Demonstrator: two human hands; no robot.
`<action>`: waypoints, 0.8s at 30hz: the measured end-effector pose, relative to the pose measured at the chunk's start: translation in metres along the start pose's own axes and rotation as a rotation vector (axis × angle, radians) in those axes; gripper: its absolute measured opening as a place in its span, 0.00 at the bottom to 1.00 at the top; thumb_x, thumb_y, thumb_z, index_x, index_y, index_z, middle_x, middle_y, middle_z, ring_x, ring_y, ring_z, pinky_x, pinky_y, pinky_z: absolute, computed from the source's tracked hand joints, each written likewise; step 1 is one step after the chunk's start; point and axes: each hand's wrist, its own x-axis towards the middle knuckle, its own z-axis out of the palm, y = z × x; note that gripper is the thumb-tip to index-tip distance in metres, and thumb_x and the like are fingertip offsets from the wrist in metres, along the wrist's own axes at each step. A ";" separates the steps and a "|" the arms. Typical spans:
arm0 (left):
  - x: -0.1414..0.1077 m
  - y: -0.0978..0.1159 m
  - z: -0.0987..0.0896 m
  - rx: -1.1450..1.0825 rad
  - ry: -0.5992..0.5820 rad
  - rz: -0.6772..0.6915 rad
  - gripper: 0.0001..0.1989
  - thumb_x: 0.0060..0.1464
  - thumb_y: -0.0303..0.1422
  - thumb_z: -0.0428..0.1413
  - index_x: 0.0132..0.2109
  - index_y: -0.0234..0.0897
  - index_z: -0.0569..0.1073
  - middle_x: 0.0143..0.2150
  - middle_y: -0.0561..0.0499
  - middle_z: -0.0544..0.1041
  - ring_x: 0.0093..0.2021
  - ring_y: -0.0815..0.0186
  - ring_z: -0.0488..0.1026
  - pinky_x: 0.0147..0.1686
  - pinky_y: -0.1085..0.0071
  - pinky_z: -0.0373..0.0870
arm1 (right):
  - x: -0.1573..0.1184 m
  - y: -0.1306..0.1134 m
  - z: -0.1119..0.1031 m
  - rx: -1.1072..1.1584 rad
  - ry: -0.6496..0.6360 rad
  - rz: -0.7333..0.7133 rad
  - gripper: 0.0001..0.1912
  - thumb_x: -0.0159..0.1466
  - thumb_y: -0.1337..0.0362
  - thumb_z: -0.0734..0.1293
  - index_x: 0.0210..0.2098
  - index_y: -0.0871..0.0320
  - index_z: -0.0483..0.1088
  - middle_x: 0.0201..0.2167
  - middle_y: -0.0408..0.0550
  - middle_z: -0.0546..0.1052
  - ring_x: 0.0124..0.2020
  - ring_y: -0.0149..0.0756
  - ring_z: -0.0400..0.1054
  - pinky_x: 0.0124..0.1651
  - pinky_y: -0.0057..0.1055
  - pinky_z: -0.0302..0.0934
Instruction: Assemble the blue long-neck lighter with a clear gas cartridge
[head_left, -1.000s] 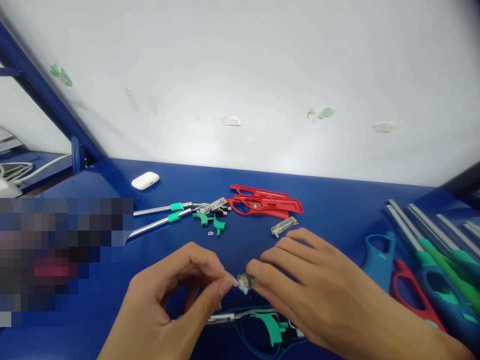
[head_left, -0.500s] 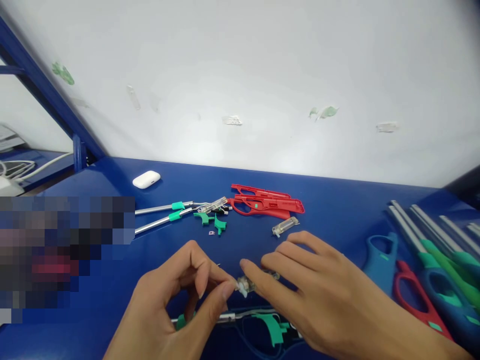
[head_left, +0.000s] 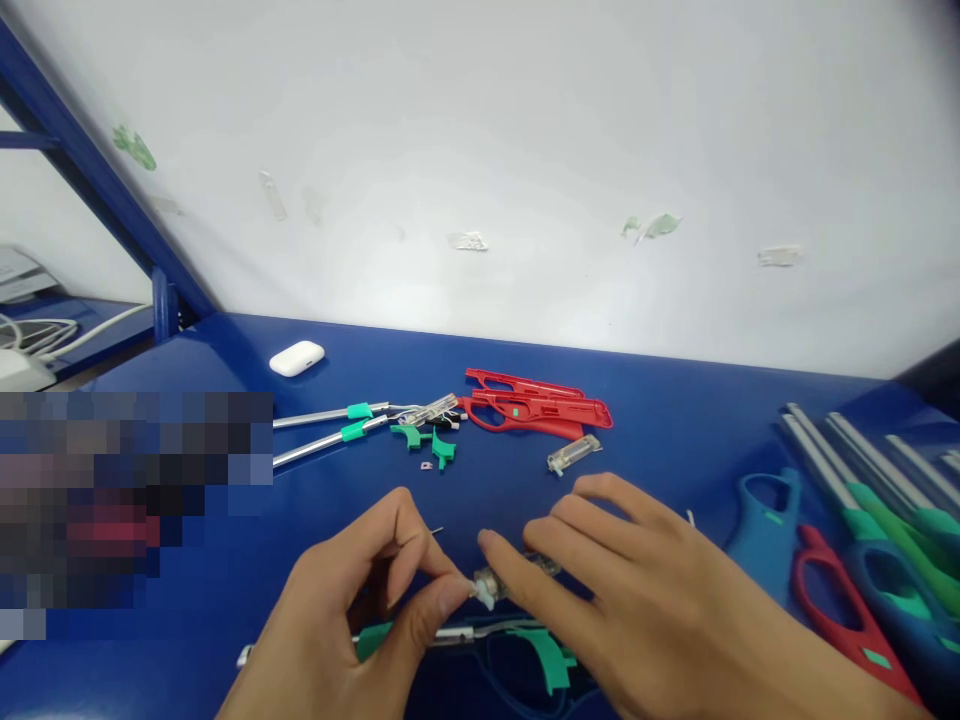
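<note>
My right hand [head_left: 600,570] is closed over a clear lighter fuel tank [head_left: 491,583], which lies tilted under the fingers with its white valve end towards the left. My left hand [head_left: 390,590] pinches thumb and forefinger together right at that valve end; what is between the tips is too small to make out. Below both hands lies a metal lighter tube [head_left: 454,636] with a green sleeve and wires. Near it, a green trigger [head_left: 549,660] sits over a dark blue shell half [head_left: 499,680], partly hidden by my right hand.
Further back lie red lighter shell halves [head_left: 540,410], a second clear tank [head_left: 574,454], two green triggers [head_left: 442,448], metal tubes [head_left: 330,416] and a white case [head_left: 297,358]. Several lighters [head_left: 885,560] lie at the right. A blurred-out patch [head_left: 112,500] covers the left.
The view has shifted slightly. My left hand has tilted a little, its fingertips staying at the tank's valve end. My right hand keeps its hold on the tank.
</note>
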 end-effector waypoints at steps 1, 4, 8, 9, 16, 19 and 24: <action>0.000 -0.001 0.000 -0.010 0.000 -0.003 0.24 0.66 0.43 0.59 0.29 0.43 0.54 0.27 0.57 0.71 0.27 0.70 0.68 0.27 0.79 0.72 | 0.000 -0.003 0.001 -0.011 -0.006 -0.005 0.23 0.77 0.74 0.54 0.53 0.60 0.79 0.30 0.41 0.81 0.33 0.38 0.71 0.51 0.42 0.59; -0.001 -0.002 0.001 -0.028 -0.032 -0.013 0.26 0.65 0.43 0.60 0.28 0.42 0.52 0.26 0.58 0.66 0.26 0.71 0.61 0.25 0.79 0.65 | -0.001 -0.011 0.004 -0.039 -0.007 -0.061 0.19 0.75 0.74 0.57 0.53 0.62 0.78 0.35 0.43 0.84 0.36 0.38 0.72 0.53 0.42 0.58; -0.002 0.002 0.004 -0.062 -0.064 -0.033 0.27 0.64 0.42 0.60 0.27 0.42 0.50 0.24 0.58 0.60 0.25 0.70 0.55 0.23 0.76 0.60 | -0.004 -0.016 0.005 -0.076 -0.037 -0.097 0.19 0.72 0.76 0.59 0.53 0.63 0.79 0.37 0.43 0.85 0.37 0.38 0.71 0.52 0.44 0.59; -0.002 0.003 0.005 -0.069 -0.060 -0.036 0.27 0.64 0.42 0.60 0.27 0.42 0.50 0.24 0.58 0.59 0.24 0.70 0.54 0.22 0.75 0.59 | -0.005 -0.017 0.005 -0.083 -0.044 -0.099 0.19 0.72 0.76 0.59 0.53 0.64 0.79 0.37 0.43 0.85 0.38 0.38 0.70 0.51 0.44 0.59; -0.003 0.003 0.007 -0.107 -0.081 -0.052 0.26 0.65 0.39 0.56 0.27 0.42 0.48 0.25 0.59 0.53 0.25 0.70 0.50 0.23 0.74 0.55 | -0.002 -0.020 0.003 -0.123 -0.017 -0.093 0.20 0.70 0.78 0.60 0.52 0.65 0.80 0.35 0.43 0.83 0.35 0.38 0.66 0.47 0.41 0.59; -0.002 0.004 0.006 -0.111 -0.086 -0.037 0.24 0.67 0.38 0.54 0.28 0.42 0.47 0.26 0.59 0.53 0.26 0.69 0.50 0.23 0.73 0.54 | 0.001 -0.023 0.003 -0.137 0.001 -0.087 0.20 0.70 0.79 0.59 0.52 0.66 0.80 0.33 0.43 0.82 0.33 0.37 0.64 0.45 0.41 0.58; 0.000 0.006 0.006 -0.110 -0.074 -0.009 0.26 0.67 0.40 0.54 0.27 0.42 0.47 0.25 0.59 0.53 0.25 0.69 0.49 0.23 0.74 0.54 | 0.003 -0.026 0.002 -0.169 0.019 -0.067 0.21 0.70 0.80 0.58 0.49 0.65 0.80 0.32 0.45 0.83 0.34 0.38 0.65 0.45 0.40 0.58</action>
